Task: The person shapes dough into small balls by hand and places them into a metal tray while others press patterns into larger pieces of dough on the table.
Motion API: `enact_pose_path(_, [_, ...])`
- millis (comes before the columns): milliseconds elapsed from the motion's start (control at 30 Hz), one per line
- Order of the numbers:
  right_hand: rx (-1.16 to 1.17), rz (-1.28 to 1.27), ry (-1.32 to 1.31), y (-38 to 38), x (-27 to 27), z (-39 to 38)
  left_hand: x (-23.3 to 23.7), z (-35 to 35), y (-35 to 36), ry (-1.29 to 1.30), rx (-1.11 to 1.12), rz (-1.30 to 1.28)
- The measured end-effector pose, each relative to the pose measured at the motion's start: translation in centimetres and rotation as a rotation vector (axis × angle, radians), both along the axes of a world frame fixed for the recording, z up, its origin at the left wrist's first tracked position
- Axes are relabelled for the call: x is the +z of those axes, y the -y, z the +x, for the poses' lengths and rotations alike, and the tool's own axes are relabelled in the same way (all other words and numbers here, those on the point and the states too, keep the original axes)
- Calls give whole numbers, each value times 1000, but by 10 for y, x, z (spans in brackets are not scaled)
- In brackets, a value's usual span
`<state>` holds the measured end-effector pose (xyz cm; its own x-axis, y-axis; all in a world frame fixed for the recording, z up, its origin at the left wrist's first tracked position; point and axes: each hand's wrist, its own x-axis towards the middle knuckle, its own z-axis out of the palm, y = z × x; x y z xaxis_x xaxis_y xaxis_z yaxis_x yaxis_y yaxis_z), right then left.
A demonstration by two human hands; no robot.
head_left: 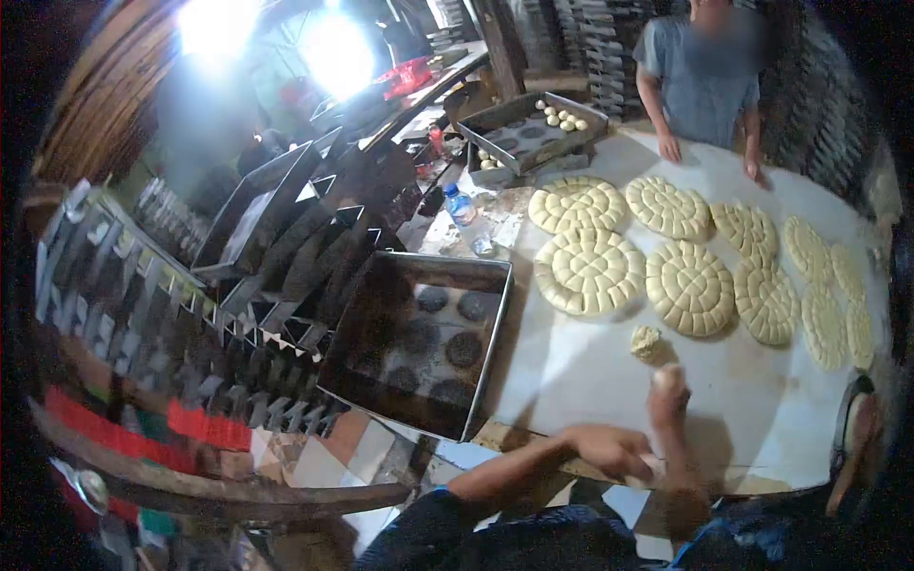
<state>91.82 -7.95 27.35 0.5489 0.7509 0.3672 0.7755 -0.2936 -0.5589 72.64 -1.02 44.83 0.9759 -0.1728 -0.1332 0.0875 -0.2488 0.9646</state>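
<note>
My right hand (669,390) is closed in a fist over the near part of the table, blurred; a pale patch shows at its top, and I cannot make out what is in it. My left hand (614,452) is curled beside my right forearm at the table's near edge. Something pale shows at its fingertips, too small to name. A small rough lump of dough (645,343) lies just beyond my right hand. Past it are several flat dough rounds cut into segments, among them a near one (689,288) and one to its left (589,271).
The pale table (571,371) has a curved edge. Left of it sits a dark square baking pan (495,333); behind are a water bottle (461,207) and a pan (533,167) with dough balls (562,119). Stacked pans (257,214) stand left. A person (700,86) stands across the table.
</note>
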Motion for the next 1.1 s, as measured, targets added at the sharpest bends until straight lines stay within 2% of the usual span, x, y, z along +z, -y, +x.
enact_pose_path(33, [-23, -16, -149, -4, -23, 32, 23, 12, 9, -46, -57, -2])
enact_pose_path(67, [-74, 34, -142, -6, 2, 43, 31, 26, 10, 42, -109, 212])
enact_pose_path(100, [-53, 185, -89, -3, 19, 51, 9, 30, 4, 62, 77, 101])
enact_pose_path(133, [-33, 329, -35, 3, 25, 59, -27, 31, 0, 111, 401, -42])
enact_pose_path(167, [-9, 215, -140, 16, 10, 67, -69, 29, -6, 165, 719, -179])
enact_pose_path(200, [11, 104, -234, 39, -16, 76, -105, 17, -15, 45, 940, 82])
enact_pose_path(233, [27, 3, -313, 60, -38, 87, -134, -4, -19, -118, 887, 362])
enact_pose_path(300, [259, 89, 0, 96, -51, 86, -209, -54, -13, 66, 770, 737])
enact_pose_path(333, [250, -256, -78, 112, 1, 69, -179, -64, 0, 64, 680, 865])
enact_pose_path(367, [312, -283, 36, 116, -2, 74, -194, -77, -3, 155, 673, 1007])
enact_pose_path(400, [371, -301, 152, 120, -5, 78, -201, -75, -20, 121, 755, 1095])
enact_pose_path(467, [397, -451, 197, 101, 36, 91, -200, -68, -61, 28, 904, 1264])
enact_pose_path(533, [374, -110, 373, 49, 43, 84, -174, -20, -86, 63, 1075, 952])
enact_pose_path(600, [317, -192, 172, 13, 66, 60, -169, 22, -79, 119, 1061, 745])
enact_pose_path(667, [396, -136, 136, 19, 33, 32, -163, 50, -37, -7, 1028, 787])
enact_pose_path(700, [477, -117, 188, 35, 19, 19, -181, 47, -15, 109, 991, 913])
enact_pose_path(767, [591, -120, 242, 70, 2, 20, -250, -1, 16, 296, 708, 1007])
enact_pose_path(833, [598, -200, 189, 90, -14, 59, -218, -45, 7, 243, 605, 820])
enact_pose_path(867, [495, -211, 267, 91, -20, 79, -184, -44, -20, -304, 273, 967])
enact_pose_path(900, [420, -216, 254, 75, -13, 90, -162, -47, -42, -360, 501, 811])
enact_pose_path(933, [347, -221, 238, 58, -7, 101, -133, -40, -58, -14, 611, 1070])
enact_pose_path(967, [398, -119, 174, 28, 11, 105, -213, -46, -84, 33, 893, 992])
enact_pose_path(1000, [360, -66, 154, 7, 10, 97, -190, -13, -95, 127, 1039, 946])
enact_pose_path(1033, [280, -30, 127, -5, 13, 76, -160, 17, -92, 208, 1038, 994])
enact_pose_path(1067, [202, 8, 104, -14, 15, 61, -179, 31, -84, 87, 1049, 872])
enact_pose_path(1100, [295, -40, 157, -7, 1, 51, -168, 42, -63, 63, 1060, 820])
